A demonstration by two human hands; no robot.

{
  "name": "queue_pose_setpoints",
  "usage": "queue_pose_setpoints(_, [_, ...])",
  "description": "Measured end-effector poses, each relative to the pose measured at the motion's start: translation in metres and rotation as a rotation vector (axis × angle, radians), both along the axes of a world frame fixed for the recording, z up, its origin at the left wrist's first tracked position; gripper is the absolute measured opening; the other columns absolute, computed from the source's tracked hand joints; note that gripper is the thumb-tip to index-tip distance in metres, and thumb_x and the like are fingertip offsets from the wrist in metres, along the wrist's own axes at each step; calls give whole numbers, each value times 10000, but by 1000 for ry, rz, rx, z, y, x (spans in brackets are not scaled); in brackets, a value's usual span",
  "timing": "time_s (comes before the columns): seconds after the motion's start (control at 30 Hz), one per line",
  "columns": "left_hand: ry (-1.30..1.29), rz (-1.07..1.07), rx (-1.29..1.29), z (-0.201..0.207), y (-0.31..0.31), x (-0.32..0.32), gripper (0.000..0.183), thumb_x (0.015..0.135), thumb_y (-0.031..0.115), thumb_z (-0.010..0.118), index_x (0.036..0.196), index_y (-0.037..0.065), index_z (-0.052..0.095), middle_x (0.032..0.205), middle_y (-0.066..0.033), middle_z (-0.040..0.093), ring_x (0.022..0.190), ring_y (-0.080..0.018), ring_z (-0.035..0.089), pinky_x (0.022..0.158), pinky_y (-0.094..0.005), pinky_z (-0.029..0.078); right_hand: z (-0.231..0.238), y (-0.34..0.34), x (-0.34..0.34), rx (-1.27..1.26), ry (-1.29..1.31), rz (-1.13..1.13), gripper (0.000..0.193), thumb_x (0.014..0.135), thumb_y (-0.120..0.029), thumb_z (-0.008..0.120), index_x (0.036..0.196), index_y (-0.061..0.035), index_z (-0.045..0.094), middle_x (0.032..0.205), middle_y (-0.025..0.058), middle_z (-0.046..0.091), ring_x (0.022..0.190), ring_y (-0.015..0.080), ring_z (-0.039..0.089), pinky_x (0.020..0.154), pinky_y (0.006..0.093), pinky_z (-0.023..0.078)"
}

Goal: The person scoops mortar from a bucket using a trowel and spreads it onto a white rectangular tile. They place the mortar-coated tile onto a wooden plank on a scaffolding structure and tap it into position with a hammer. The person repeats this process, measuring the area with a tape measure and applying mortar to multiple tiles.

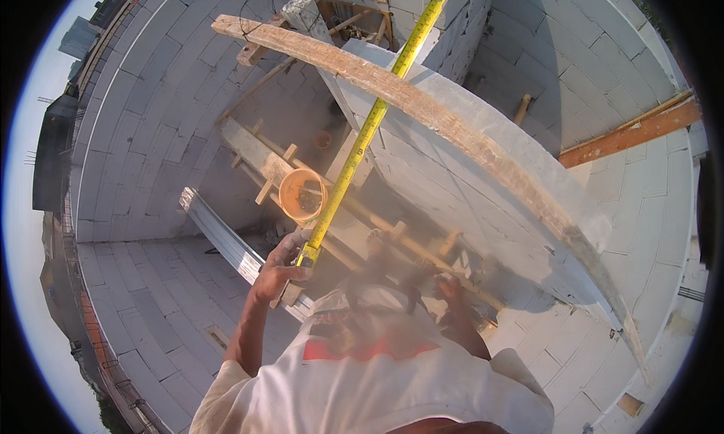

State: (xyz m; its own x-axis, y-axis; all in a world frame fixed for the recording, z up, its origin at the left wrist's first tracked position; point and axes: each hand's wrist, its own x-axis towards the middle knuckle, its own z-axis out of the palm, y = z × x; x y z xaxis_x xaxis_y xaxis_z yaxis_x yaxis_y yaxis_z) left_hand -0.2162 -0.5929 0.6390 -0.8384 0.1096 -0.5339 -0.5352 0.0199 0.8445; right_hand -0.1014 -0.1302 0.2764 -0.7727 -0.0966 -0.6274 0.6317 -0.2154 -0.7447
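My left hand (280,269) is closed round the case end of a yellow tape measure (348,166). Its blade stretches away up and to the right, stiff and straight, toward the top of a pale block wall. Partway along, a long weathered wooden plank (452,128) crosses the blade and seems to cover a short part of it. My right hand (448,286) is low, right of my body, apart from the tape. Haze and blur there hide its fingers, so any grip is unclear.
An orange bucket (302,195) stands on a scaffold board (260,153) with wooden poles below me. Metal profiles (220,230) lean at the left. Pale block walls (151,110) enclose the space, with a wooden beam (630,134) along the right one.
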Motion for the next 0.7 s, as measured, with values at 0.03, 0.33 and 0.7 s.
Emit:
queue_pose_setpoints(0.03, [-40,1,52,-14,2,11,829,717,24,772,1508,50,525,1365,-54,613,1194,-178,599,1022,-314,494,5,-2,-6,200,24,95,305,986,-294,766,1093,-11,727,814,43,720,644,162,730,559,304,581])
queue_pose_setpoints(0.33, [-122,-27,313,-79,33,59,768,767,-18,777,1496,12,539,1268,-68,681,1151,-205,656,980,-350,538,53,22,-38,647,-23,462,447,947,-391,760,1059,42,748,789,138,728,650,194,698,635,389,536])
queue_pose_setpoints(0.7, [-201,202,750,-94,52,51,900,832,67,756,1623,48,326,1429,-163,558,1263,-321,634,1079,-481,529,32,45,-6,828,308,601,330,973,-343,772,1125,-50,758,1004,234,733,955,363,718,808,423,548])
